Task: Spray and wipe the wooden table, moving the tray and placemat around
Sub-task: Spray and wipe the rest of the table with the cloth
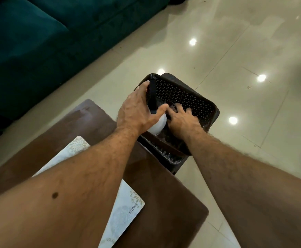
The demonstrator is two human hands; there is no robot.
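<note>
My left hand (137, 110) grips a white spray bottle (157, 126) with a black trigger head (153, 93), holding it over the near-left part of a dark perforated basket (185, 92). My right hand (183, 117) reaches down into the same basket with fingers spread; what lies under them is too dark to tell. The brown wooden table (164, 194) lies below my forearms. A pale patterned placemat (124, 208) marked KUBER rests on it, partly hidden by my left arm. No tray shows apart from the basket.
The basket stands on a dark stool or stand (174, 167) at the table's far edge. A dark green sofa (38, 42) fills the upper left. Glossy beige floor tiles (253, 51) spread to the right and beyond.
</note>
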